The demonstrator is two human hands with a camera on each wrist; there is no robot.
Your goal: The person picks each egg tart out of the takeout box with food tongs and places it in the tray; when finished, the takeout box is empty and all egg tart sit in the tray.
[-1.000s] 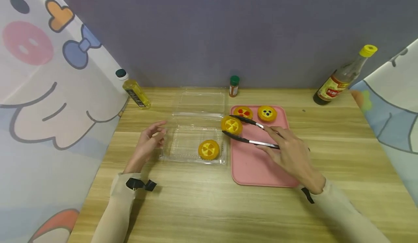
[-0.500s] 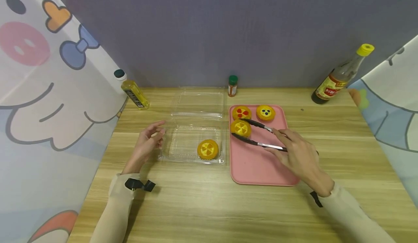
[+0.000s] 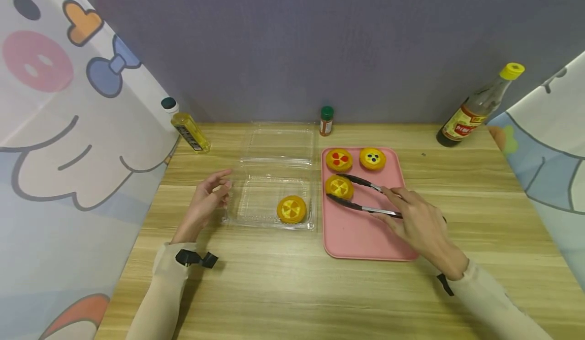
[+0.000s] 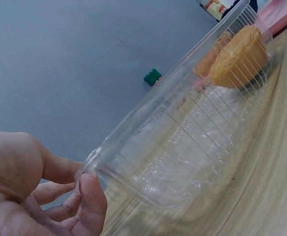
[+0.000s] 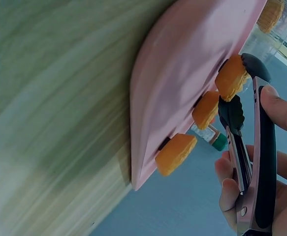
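Note:
The right hand (image 3: pixel 421 227) grips black and silver tongs (image 3: pixel 377 210), their tips on either side of a yellow-topped tart (image 3: pixel 339 187) on the pink tray (image 3: pixel 365 251). Behind it on the tray sit a red-topped tart (image 3: pixel 339 160) and a tart with dark dots (image 3: pixel 372 159). The left hand (image 3: pixel 203 205) pinches the left rim of an open clear plastic box (image 3: pixel 260 224), seen closely in the left wrist view with thumb and fingers at the rim (image 4: pixel 91 160). Another yellow-topped tart (image 3: pixel 291 209) lies in the box's right front corner.
At the back left leans a yellow oil bottle (image 3: pixel 191 133). A small green-capped jar (image 3: pixel 326 121) stands by the back wall, and a dark sauce bottle (image 3: pixel 470 114) with a yellow cap is at the back right.
The right hand has moved right with the tongs, and the tart between their tips has gone from the box's edge onto the tray. The left hand stays at the box rim.

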